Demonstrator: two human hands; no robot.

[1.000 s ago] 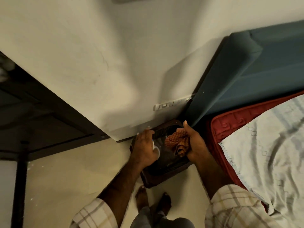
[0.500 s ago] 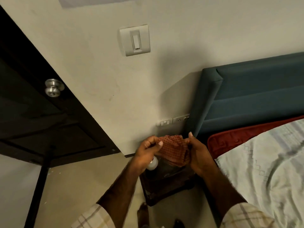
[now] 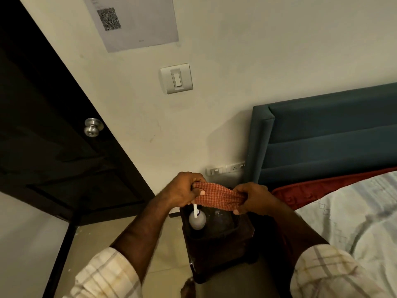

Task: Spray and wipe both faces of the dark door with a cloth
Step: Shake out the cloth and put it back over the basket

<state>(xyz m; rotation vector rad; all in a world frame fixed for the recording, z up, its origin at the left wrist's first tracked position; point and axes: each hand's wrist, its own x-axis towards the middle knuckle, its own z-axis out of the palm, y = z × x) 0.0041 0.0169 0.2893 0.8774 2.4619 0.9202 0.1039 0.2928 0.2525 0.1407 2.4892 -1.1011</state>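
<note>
Dark door (image 3: 49, 134) stands at frame left, opened inward and angled off the wall, silver knob (image 3: 93, 127) facing the camera. No visible wet streaks or spray marks on the face in view, though it's too dark to be sure; the other face is hidden. Judgement: neither face has been wiped yet, task is at the very start.

Cloth (image 3: 217, 195), orange checked, is held up mid-air between both hands, stretched in a bunched band, well apart from the door. Left hand (image 3: 184, 190) has its grip closed on the cloth's left end, thumb over the top. Right hand (image 3: 253, 198) has its grip closed on the right end, fingers curled round the fabric. Looks like the cloth is being sorted out or folded for use, not applied.

Spray bottle (image 3: 197, 219), white with a white nozzle stem, hangs just below the left hand; the stem runs up behind the fingers, so the left hand probably carries it too, but can't tell for sure. It sits over the dark wooden box (image 3: 219, 244) on the floor beside the bed (image 3: 348, 211).

Left to do, by my read: turn to the door, spray the near face, wipe, go round or swing the door, then repeat on the far face. Essentially all of it.

Surroundings: wall switch (image 3: 176, 78), paper with QR code (image 3: 131, 22), socket strip (image 3: 225, 168), teal headboard (image 3: 326, 136).
</note>
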